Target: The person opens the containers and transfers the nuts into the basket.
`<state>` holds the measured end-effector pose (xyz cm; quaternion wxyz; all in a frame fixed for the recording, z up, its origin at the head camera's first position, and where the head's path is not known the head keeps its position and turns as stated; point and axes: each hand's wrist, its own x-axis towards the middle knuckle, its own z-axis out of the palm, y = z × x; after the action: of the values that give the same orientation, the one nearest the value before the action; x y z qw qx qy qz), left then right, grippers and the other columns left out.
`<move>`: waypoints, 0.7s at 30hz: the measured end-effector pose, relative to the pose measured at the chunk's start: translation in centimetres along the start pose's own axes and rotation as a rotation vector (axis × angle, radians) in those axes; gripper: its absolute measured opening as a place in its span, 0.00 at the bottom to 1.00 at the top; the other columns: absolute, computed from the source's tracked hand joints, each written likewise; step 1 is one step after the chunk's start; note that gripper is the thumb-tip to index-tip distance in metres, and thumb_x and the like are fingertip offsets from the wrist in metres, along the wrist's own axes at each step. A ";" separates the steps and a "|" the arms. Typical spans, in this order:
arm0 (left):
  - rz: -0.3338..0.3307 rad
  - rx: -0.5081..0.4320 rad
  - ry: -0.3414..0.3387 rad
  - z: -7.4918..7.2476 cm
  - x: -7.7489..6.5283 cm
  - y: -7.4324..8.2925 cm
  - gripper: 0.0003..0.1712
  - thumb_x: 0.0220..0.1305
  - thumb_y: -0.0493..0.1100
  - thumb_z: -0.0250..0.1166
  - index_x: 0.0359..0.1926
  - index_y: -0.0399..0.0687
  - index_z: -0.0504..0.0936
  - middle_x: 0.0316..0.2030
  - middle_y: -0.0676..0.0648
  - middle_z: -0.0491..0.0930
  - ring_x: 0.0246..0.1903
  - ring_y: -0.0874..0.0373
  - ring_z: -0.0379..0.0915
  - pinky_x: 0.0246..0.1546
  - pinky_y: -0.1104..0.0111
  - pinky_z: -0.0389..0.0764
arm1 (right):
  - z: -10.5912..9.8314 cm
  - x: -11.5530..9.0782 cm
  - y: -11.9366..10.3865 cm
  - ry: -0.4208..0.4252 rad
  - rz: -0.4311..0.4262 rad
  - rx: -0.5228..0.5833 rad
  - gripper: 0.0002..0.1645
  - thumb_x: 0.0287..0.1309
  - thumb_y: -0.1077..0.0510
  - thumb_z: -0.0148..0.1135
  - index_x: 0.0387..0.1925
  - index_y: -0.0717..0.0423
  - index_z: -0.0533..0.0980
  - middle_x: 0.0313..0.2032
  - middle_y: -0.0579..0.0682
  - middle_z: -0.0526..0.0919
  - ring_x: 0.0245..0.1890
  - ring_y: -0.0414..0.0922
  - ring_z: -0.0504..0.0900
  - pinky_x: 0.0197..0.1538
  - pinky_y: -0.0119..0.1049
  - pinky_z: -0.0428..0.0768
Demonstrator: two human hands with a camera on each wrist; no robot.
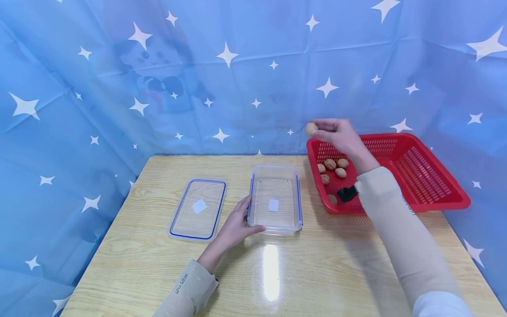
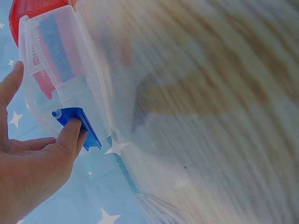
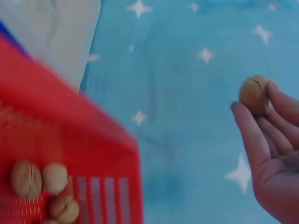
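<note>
High over the left rim of a red basket (image 1: 455,200), my right hand (image 1: 338,133) pinches a walnut (image 1: 311,129) between thumb and fingertips. The right wrist view shows the same walnut (image 3: 253,95) well away from the basket's edge. My left hand (image 1: 233,226) holds a clear plastic container (image 1: 277,189) at its near left corner, thumb along the front. In the left wrist view, fingers press on the container's blue latch (image 2: 77,121), which hangs unfastened. Inside the container only a white label (image 1: 273,205) shows. Several walnuts (image 1: 330,164) lie at the basket's left end.
A clear lid (image 1: 198,209) with a blue seal lies flat on the wooden table (image 1: 130,246), left of the container. Behind and on both sides hangs a blue curtain (image 1: 253,66) with white stars. The basket stands at the table's right side.
</note>
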<state>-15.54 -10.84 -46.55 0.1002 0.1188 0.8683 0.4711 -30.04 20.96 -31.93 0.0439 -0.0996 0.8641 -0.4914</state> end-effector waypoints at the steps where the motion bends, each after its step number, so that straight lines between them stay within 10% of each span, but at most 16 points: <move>1: 0.001 0.001 0.000 0.0 0.0 0.0 0.60 0.56 0.50 0.76 0.78 0.41 0.48 0.77 0.36 0.50 0.69 0.37 0.64 0.69 0.52 0.75 | -0.4 0.2 0.5 0.025 0.013 0.000 0.33 0.68 0.43 0.59 0.70 0.47 0.69 0.66 0.56 0.76 0.54 0.34 0.80 0.68 0.42 0.79; 11: -0.014 0.000 0.001 0.1 0.0 0.1 0.60 0.56 0.50 0.76 0.79 0.43 0.49 0.78 0.38 0.49 0.70 0.38 0.63 0.70 0.52 0.74 | -3.3 1.4 5.7 0.074 0.130 0.004 0.36 0.66 0.39 0.58 0.73 0.41 0.65 0.72 0.54 0.67 0.70 0.51 0.67 0.74 0.55 0.70; 21: -0.012 0.001 0.001 0.1 0.1 -0.1 0.60 0.56 0.49 0.76 0.79 0.44 0.48 0.78 0.38 0.50 0.70 0.38 0.64 0.69 0.53 0.74 | -4.4 2.1 10.6 -0.173 0.186 -0.087 0.38 0.66 0.41 0.61 0.72 0.49 0.65 0.70 0.59 0.69 0.67 0.51 0.71 0.66 0.47 0.80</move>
<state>-15.58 -10.74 -46.67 0.1024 0.1136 0.8693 0.4701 -34.22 29.49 -38.68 0.1594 -0.0628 0.8831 -0.4368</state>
